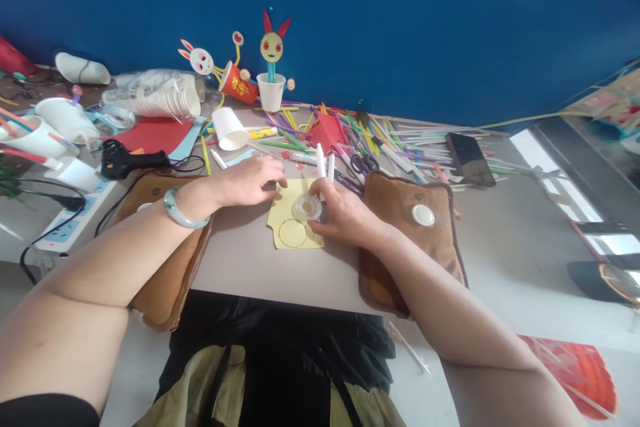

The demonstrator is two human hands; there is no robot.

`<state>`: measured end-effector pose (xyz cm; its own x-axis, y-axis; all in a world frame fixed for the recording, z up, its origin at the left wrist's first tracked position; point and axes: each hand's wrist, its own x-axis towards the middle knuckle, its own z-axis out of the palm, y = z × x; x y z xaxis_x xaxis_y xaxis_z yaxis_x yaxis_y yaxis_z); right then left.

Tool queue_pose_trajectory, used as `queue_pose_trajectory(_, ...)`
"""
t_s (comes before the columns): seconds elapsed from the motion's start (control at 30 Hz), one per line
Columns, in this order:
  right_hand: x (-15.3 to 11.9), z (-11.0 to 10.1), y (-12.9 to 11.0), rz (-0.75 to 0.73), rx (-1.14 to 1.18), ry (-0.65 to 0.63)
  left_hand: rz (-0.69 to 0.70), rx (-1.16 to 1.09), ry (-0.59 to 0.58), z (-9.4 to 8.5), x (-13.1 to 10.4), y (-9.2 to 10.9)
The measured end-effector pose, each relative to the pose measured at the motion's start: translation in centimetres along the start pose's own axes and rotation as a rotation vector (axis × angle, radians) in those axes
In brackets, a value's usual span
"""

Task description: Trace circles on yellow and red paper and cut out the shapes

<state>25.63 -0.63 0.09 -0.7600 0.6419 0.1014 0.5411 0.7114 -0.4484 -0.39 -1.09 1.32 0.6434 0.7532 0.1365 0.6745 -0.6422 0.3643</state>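
Two hands (253, 180) (347, 213) at centre, one yellow sheet (286, 205) there, two rabbits (201, 61) (271, 47) toward eleven o'clock, two brown cushions (173, 280) (395, 213) at eight and four, one phone (470, 159) at three, one glue gun (131, 160) at nine

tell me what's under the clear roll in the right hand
Yellow paper, with a drawn circle beside the clear roll; any marks covered by the roll or right hand can't be seen.

It looks like a craft workspace: rabbit figures built on paper cups, one a white cup (271, 93), stand at twelve o'clock against a plain dark-blue wall (320, 20). Multicoloured thin sticks (295, 128) litter the pale grey bench (240, 260), with black-handled scissors (364, 164) among them and a black glue gun (131, 160) at ten o'clock.
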Motion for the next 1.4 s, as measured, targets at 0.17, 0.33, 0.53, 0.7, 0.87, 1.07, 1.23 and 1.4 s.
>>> queue_pose_trajectory(0.17,0.0,0.1,0.2,-0.014,0.006,0.017,0.111,0.023,-0.092,0.4,-0.1,0.0)
queue_pose_trajectory(0.33,0.0,0.1,0.1,-0.021,0.015,0.014,0.084,0.073,-0.137,0.7,-0.5,-0.5)
queue_pose_trajectory(0.53,0.1,0.2,0.1,-0.041,0.057,0.076,0.086,0.104,-0.249,0.6,-0.9,0.0)
queue_pose_trajectory(0.7,0.1,0.6,-0.2,-0.097,0.129,0.088,0.105,0.006,-0.258,0.5,-0.7,0.4)
queue_pose_trajectory(0.87,0.2,1.3,-0.4,-0.138,0.149,0.037,-0.009,-0.024,-0.239,0.7,-0.8,-0.3)
queue_pose_trajectory(1.07,0.3,1.8,-0.2,-0.131,0.126,0.039,-0.052,0.021,-0.246,1.0,-1.1,-0.7)
queue_pose_trajectory(1.23,0.4,2.1,0.0,-0.176,0.131,0.055,-0.059,0.006,-0.283,0.9,-1.0,-0.7)
queue_pose_trajectory(1.4,0.4,2.4,0.1,-0.178,0.146,0.060,-0.067,-0.004,-0.279,0.8,-1.0,-0.5)
